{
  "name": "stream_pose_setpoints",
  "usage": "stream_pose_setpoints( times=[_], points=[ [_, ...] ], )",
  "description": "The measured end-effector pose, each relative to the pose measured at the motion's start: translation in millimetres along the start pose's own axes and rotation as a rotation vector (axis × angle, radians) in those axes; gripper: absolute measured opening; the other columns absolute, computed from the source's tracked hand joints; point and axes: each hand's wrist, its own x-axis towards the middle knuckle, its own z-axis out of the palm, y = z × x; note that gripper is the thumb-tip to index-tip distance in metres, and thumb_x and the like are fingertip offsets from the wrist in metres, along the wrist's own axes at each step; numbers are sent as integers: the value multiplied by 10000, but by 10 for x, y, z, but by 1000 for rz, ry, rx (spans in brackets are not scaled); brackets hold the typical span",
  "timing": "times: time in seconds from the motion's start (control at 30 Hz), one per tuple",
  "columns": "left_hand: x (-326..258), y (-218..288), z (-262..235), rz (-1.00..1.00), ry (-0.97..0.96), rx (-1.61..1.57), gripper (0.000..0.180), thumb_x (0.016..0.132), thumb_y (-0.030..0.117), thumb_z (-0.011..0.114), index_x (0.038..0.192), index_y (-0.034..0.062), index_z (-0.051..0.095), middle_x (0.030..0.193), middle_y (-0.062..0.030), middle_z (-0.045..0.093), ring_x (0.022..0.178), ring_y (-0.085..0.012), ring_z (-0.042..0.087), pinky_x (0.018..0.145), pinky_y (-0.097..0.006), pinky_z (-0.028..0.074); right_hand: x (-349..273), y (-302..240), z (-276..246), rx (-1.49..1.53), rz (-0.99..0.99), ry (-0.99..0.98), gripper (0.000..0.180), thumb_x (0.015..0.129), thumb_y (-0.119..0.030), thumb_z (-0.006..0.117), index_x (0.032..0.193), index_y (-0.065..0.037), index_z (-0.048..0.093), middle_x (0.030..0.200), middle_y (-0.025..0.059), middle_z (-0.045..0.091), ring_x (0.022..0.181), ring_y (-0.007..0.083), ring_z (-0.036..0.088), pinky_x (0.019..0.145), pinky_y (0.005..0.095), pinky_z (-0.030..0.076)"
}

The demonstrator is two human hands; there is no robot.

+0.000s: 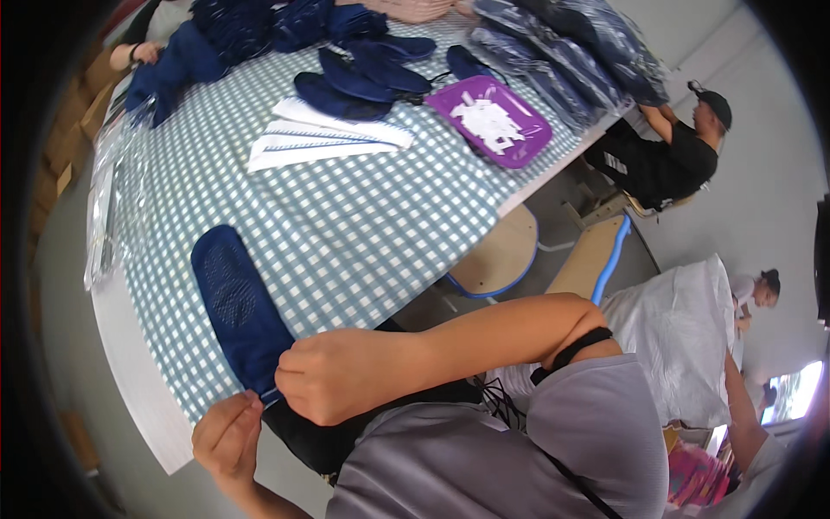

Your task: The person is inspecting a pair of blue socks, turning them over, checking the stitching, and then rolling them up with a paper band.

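A navy blue floor sock [238,298] with a patch of small dots on its sole lies flat near the table's front edge. Its toe points away from me, and the cuff end lies between my hands. My left hand [226,435] pinches the cuff's near corner with thumb and fingertips. Closed over the cuff's right side, my right hand [346,374] hides part of the sock with its curled fingers. A thin pale strip shows at the cuff between the two hands.
Beyond lie white blue-edged strips [328,140], several navy socks [341,97] and a purple tray [540,134] of white labels. Wrapped dark bundles [553,65] fill the far right. A stool [501,251] stands by the table edge. Another person's hand [147,53] is at the far left.
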Motion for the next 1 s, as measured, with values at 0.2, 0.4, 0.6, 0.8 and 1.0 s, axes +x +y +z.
stream_pose_setpoints(
  times=[0.2, 0.4, 0.6, 0.8, 1.0],
  points=[
    [71, 106, -5, 58, -81, 97, 333, 677, -56, 866, 978, 4, 736, 979, -137, 761, 881, -342, 746, 744, -403, 598, 82, 56, -30, 12, -47, 3, 159, 720, -163, 711, 636, -51, 637, 673, 21, 561, 669, 194, 587, 595, 324, 506],
    [277, 133, -132, 11, -227, 117, 270, 708, -50, 874, 943, 6, 755, 966, -99, 769, 829, -300, 750, 680, -384, 595, 147, 75, -119, 55, -55, -141, 176, 746, -145, 713, 627, -34, 646, 700, 66, 639, 672, 226, 651, 570, 354, 554],
    [373, -7, -256, -200, -365, -204, 183, 725, -64, 854, 878, 2, 778, 932, -113, 791, 782, -290, 754, 668, -358, 596, 221, 117, -212, 126, 1, -240, 194, 792, -149, 710, 654, -18, 676, 726, 96, 670, 727, 256, 719, 603, 395, 607],
    [405, 85, -249, -63, -367, -42, 197, 733, -69, 827, 911, 3, 781, 935, -122, 780, 777, -306, 752, 674, -364, 596, 233, 150, -176, 107, -3, -282, 213, 819, -154, 722, 665, -13, 681, 735, 103, 685, 706, 267, 719, 576, 401, 595],
    [355, 89, -197, 73, -288, 87, 327, 642, -91, 837, 931, 25, 740, 959, -101, 767, 802, -327, 734, 657, -398, 577, 208, 149, -95, 99, -2, -195, 228, 811, -172, 738, 645, -32, 670, 689, 94, 667, 651, 261, 703, 516, 390, 559]
  ],
)
